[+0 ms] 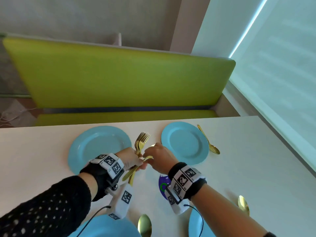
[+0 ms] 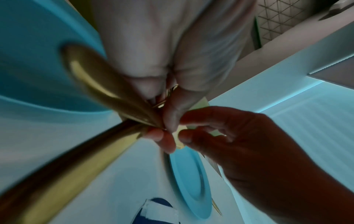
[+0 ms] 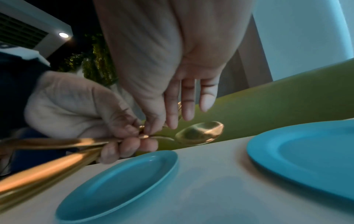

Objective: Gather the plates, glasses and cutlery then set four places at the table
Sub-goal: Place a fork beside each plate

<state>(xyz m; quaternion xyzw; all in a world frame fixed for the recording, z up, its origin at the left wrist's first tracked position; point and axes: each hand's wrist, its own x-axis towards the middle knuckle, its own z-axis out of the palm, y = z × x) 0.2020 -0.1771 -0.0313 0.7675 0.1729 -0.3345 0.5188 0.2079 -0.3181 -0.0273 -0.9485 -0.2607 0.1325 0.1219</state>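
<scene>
Between the two far round blue plates, above the white table [image 1: 256, 159], both hands meet over a bundle of gold metal cutlery. The left hand [image 1: 131, 159] is clenched around the bundle of gold forks [image 1: 141, 142], whose tines point away toward the green padded bench [image 1: 119, 76] and whose handles stick out below the fist toward the person. The right hand [image 1: 158, 155] pinches the handle of a gold spoon [image 3: 199, 133] between thumb and forefinger, right against the left hand's fingers; its other fingers hang straight and loose. In the right wrist view the spoon's bowl juts out past the fingers, held off the table.

Left of the hands lies the far left blue plate [image 1: 89, 147], and right of them the far right blue plate [image 1: 184, 142], both flat on the table. Just beside the far right blue plate, on its right, a second gold spoon [image 1: 209, 141] lies on the table with its bowl toward the person. Nearer than the hands, at the bottom edge of the head view, two more blue plates show in part, the near left plate [image 1: 106, 226] and the near right plate [image 1: 195, 223]. A gold spoon bowl [image 1: 145, 224] lies just right of the near left plate, and another gold spoon bowl [image 1: 243, 205] lies right of the near right plate. Both wrists carry black straps with white marker blocks.
</scene>
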